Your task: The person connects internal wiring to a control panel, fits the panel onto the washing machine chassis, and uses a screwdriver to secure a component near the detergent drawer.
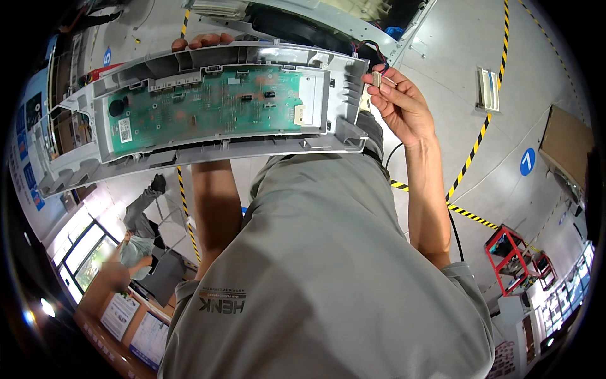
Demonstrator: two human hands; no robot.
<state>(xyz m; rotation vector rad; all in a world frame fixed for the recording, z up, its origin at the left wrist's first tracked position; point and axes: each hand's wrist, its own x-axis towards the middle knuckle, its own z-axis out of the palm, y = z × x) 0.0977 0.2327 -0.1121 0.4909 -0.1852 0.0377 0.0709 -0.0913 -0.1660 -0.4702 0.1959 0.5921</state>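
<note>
A long, curved grey plastic control panel [346,101] is held up in front of my body, its back facing me. Set into it is a green circuit board [208,107] with a white socket [299,114] near its right end. My left hand [205,42] grips the panel from behind, fingers curled over the top edge; the palm is hidden. Beside the panel's right end, my right hand [404,101] pinches a small white wire connector [377,79] between thumb and fingers. Dark, red and blue wires [374,45] run from it up behind the panel. Connector and socket are apart.
Beyond the panel stands a large appliance body [379,22] with metal edges. Yellow-black tape [478,148] marks the floor. At the right are a red-framed cart [507,259] and a brown cardboard box [568,145]. Another person [136,252] is at the lower left.
</note>
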